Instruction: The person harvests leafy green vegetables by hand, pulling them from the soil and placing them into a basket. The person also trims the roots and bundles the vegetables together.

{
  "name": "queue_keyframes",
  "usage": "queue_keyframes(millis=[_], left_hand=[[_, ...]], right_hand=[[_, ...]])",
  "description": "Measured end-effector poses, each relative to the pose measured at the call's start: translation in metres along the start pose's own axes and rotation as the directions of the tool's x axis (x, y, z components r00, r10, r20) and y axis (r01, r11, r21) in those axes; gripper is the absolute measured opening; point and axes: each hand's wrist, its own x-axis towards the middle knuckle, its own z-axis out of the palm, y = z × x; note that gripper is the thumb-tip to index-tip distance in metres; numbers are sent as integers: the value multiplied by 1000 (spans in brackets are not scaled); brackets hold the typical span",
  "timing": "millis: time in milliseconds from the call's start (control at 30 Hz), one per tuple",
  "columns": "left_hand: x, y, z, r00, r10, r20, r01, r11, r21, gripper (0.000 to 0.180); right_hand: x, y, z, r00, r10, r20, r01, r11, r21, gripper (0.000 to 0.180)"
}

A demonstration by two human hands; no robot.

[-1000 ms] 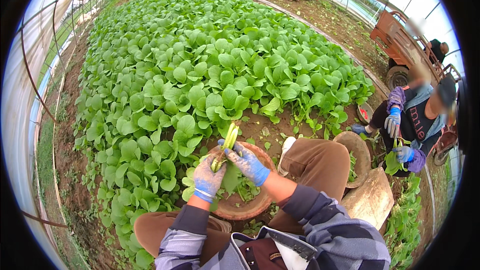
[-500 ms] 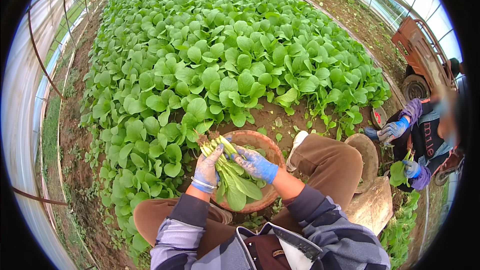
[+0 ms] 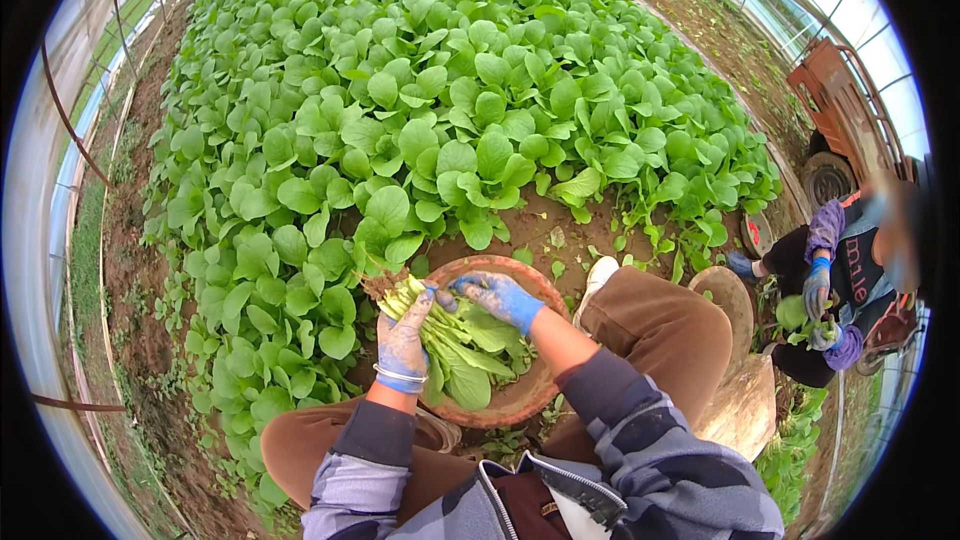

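Note:
In my blue-gloved left hand (image 3: 402,342) is a bunch of leafy greens (image 3: 462,365), its fingers wrapped round the pale stems. Soil-covered roots stick out to the upper left, and the leaves hang down to the right. My right hand (image 3: 505,302), gloved in blue too, is at the upper edge of the bunch with its fingers curled together. What those fingertips pinch, if anything, is too small to tell. Beneath both hands stands a round reddish-brown basin (image 3: 548,292), its inside partly covered by the bunch.
A dense bed of greens (image 3: 400,110) grows ahead and to the left. At my right are another basin (image 3: 742,302) and a pale sack-like thing (image 3: 742,415). Beyond them a gloved co-worker (image 3: 850,260) handles greens near an orange vehicle (image 3: 840,105). Plastic sheeting (image 3: 40,270) borders the left.
My left hand has shifted slightly left with the bunch, lowering its leaves toward the basin. My right hand's fingers have curled in. The co-worker's hands have come together lower down.

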Motion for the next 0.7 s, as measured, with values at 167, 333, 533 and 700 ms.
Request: queue_keyframes(millis=[167,333,533,700], left_hand=[[0,-7,3,1000,13,3,-13,985,169,14],[-5,-28,-6,990,-133,44,122,973,198,21],[-7,-28,-17,973,-215,-86,229,947,225,23],[-7,-18,-13,955,-207,-210,252,944,212,23]], right_hand=[[74,6,19,992,-89,90,126,732,-669,22],[164,54,61,936,70,345,271,483,-833,29],[226,43,104,906,-221,361,424,465,-778,30],[270,49,104,928,-194,319,358,226,-906,28]])
